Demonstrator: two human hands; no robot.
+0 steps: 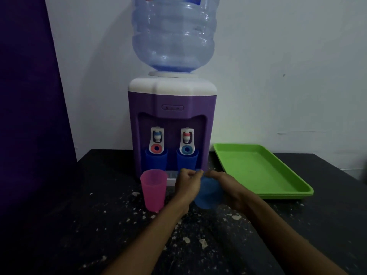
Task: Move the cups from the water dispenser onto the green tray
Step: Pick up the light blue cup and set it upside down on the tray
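A purple water dispenser [171, 120] stands at the back of the dark table. Two dark blue cups sit under its taps, the left cup [156, 161] and the right cup [187, 162]. A pink cup [154, 190] stands upright on the table in front of the dispenser's left side. Both hands hold a light blue cup [207, 192] just in front of the dispenser; my left hand [187, 184] grips its left side and rim, my right hand [228, 188] its right side. The green tray [260, 169] lies to the right with nothing on it.
A large clear water bottle [173, 34] tops the dispenser. The black table [99, 225] is flecked with white chips. A purple panel [29, 86] borders the left, and a white wall stands behind.
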